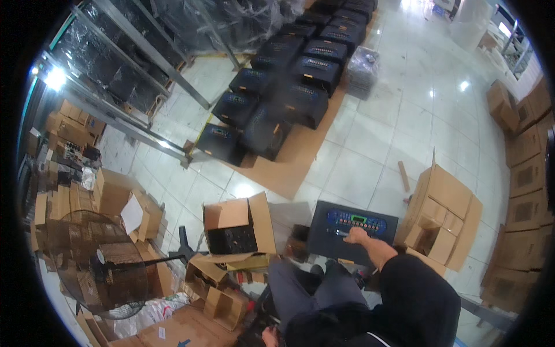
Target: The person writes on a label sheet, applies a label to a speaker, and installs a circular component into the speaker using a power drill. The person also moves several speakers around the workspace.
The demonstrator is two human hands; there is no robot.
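A black box-shaped speaker or amplifier (324, 240) lies in front of me with its panel of knobs, blue markings and a small green display facing up. My right hand (359, 237) reaches over this panel with its fingers closed. A slim pale thing shows at the fingertips, too small to name. Low in the picture, beside my left leg, my left hand (270, 336) is partly cut off by the lower edge. Its fingers look curled next to something dark that I cannot make out.
An open carton (442, 214) stands right of the speaker, another carton (263, 222) left of it. Black units with knob panels (312, 104) stand in rows on cardboard (283, 179). A standing fan (98, 263) is at left. Stacked cartons (526, 179) line the right side.
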